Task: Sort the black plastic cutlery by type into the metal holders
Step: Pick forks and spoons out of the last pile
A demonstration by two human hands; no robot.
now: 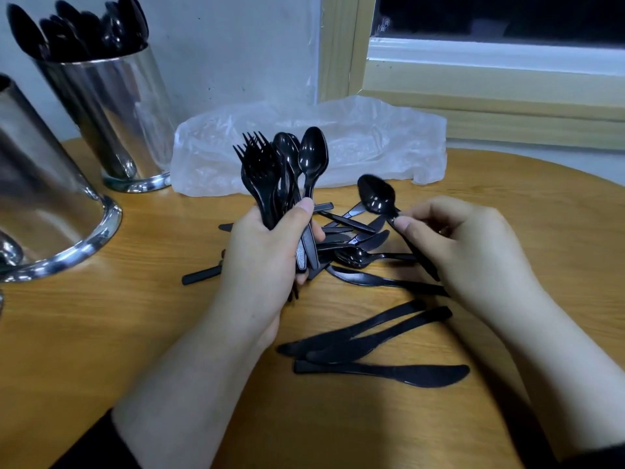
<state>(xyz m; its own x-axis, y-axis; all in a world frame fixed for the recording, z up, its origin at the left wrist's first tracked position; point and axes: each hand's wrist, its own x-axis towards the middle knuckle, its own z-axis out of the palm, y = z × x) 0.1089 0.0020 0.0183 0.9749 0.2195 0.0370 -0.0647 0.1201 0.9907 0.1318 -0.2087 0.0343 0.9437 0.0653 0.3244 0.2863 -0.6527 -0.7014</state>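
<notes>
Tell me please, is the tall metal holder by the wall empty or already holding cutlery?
Holding cutlery: black spoon bowls stick up above the rim of the tall metal holder.

A: Where was the cam?
B: On my head, facing forward and down, close over the wooden table (101,333). My forearms entered from the bottom edge. Single view, nothing shared.

The left hand (267,252) is being held upright, fingers curled around a bundle (284,177) pointing to 12 o'clock. A spoon (378,198) is being pinched by the right hand (463,245), bowl toward 10 o'clock.
</notes>
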